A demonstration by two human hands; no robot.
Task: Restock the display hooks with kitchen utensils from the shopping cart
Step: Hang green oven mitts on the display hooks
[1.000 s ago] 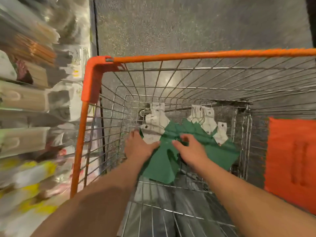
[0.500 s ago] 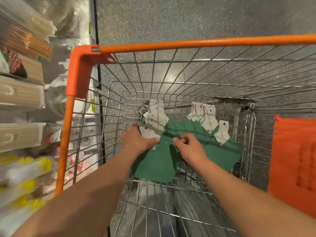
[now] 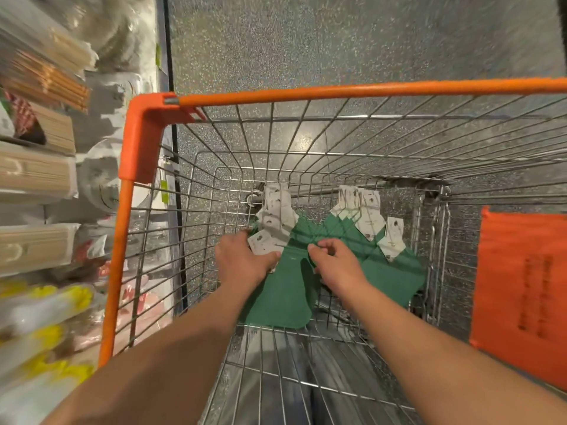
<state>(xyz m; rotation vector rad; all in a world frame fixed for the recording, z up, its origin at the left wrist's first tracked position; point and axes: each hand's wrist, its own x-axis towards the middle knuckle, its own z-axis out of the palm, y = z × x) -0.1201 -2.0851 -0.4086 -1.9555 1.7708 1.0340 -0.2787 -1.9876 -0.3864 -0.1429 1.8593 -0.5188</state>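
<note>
Two hands are down in the cart: left hand pinches a white header card, right hand appears curled on a green item, blurred. Cards should be squared w/ holes aligned before lifting.

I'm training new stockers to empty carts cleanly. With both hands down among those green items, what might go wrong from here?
1. The green items overlap in a fan; lifting the bunch the left hand holds by its white header cards may drag neighbours along.
2. The right hand only pinches a green edge, so it may slip.
3. Cards could snag on the cart wires.
</note>
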